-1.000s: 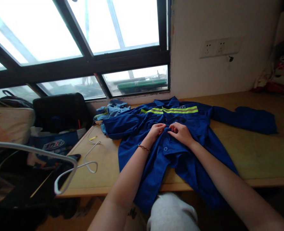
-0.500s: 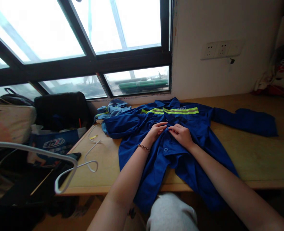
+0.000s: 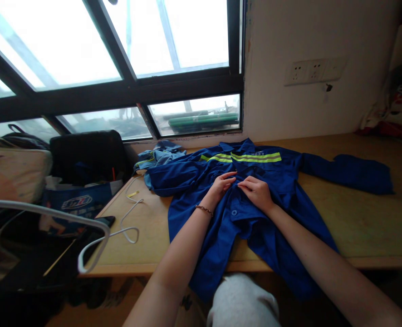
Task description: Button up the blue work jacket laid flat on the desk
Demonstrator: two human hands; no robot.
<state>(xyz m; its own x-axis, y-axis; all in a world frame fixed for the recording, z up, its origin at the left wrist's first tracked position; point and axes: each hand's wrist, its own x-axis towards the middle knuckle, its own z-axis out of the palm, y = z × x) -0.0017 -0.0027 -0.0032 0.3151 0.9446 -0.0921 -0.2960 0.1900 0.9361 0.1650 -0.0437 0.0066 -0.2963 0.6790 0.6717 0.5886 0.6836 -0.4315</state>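
A dark blue work jacket (image 3: 299, 204) is spread on the table, collar toward the window wall, with a yellow and grey reflective stripe (image 3: 255, 157) across its chest. Its lower front hangs over the near edge. At the middle of the front opening, my left hand (image 3: 221, 186) pinches the cloth between thumb and fingers. My right hand (image 3: 256, 193) grips the placket just beside it, the fingertips of both hands almost meeting. Whatever lies right between the fingertips is too small to make out. Below them, a round blue button (image 3: 234, 212) shows on the placket.
The wooden table (image 3: 367, 218) stands against a wall with sockets (image 3: 315, 70) and a window. A crumpled light blue garment (image 3: 160, 156) lies by the left sleeve. A white cable (image 3: 130, 213) curls at the left, near a printed bag (image 3: 75, 202) and a curved white bar (image 3: 51, 208).
Very little differs. The right fingertips have shifted slightly at the placket, and less of the pinched cloth shows between the hands. The jacket stays in place.
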